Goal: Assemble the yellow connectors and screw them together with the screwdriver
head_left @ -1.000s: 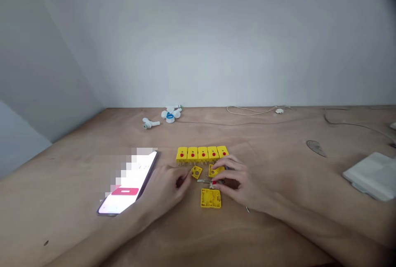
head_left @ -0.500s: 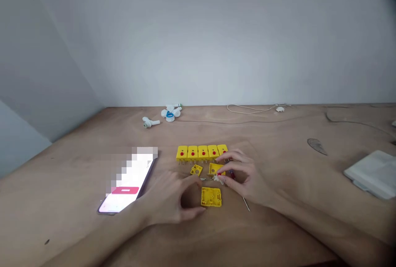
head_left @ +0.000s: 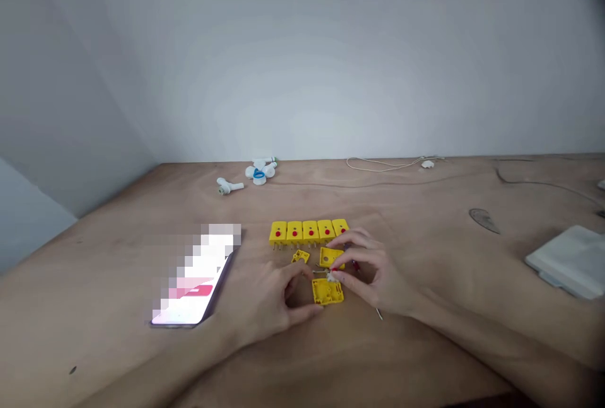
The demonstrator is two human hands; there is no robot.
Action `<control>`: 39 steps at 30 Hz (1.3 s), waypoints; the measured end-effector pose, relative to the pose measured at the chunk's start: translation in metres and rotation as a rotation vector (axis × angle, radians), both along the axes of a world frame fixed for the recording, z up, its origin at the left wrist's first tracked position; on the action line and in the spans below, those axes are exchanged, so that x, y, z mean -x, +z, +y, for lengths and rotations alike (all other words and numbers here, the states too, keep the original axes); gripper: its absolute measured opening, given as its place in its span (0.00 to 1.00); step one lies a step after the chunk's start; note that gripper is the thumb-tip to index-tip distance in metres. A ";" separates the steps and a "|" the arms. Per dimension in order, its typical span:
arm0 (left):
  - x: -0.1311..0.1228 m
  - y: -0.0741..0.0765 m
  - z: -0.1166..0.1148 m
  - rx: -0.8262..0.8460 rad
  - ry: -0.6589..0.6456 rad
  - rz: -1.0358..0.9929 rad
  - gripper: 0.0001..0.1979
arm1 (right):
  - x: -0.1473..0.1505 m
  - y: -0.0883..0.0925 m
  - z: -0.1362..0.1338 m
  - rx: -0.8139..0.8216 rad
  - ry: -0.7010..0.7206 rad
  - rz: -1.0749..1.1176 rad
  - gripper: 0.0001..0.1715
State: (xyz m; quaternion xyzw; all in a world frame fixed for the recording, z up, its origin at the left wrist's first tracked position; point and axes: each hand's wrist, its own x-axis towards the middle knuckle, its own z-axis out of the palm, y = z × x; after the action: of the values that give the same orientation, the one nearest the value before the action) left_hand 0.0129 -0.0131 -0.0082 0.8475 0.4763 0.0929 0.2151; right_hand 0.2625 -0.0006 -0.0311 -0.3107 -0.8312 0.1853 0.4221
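Five yellow plugs (head_left: 309, 233) looked finished, lined up on the far side; a yellow casing (head_left: 327, 291), yellow cover (head_left: 331, 257) and small yellow piece (head_left: 300, 256) stayed loose. The right hand (head_left: 373, 275) pinched narrowly on a small metal part (head_left: 331, 277) above the casing, which had shifted far and right since the earlier frame. The left hand (head_left: 258, 301) cupped wide beside it, grip unclear.

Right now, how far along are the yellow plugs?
Done: five finished-looking yellow plugs stand in a row. In hand: the right fingers pinch a small metal-and-white piece over an open yellow casing, with the left hand beside it. Left: a yellow cover and a smaller yellow piece lie loose.
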 end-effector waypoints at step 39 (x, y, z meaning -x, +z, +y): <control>0.006 -0.002 0.007 -0.181 -0.212 -0.194 0.07 | 0.012 -0.005 -0.007 0.035 0.036 -0.084 0.04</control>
State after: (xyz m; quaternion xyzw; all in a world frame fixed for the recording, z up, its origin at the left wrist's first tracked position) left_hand 0.0065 -0.0059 -0.0104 0.8960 0.3509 0.1937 0.1913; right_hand 0.2509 -0.0075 -0.0359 -0.3107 -0.8502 0.1940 0.3780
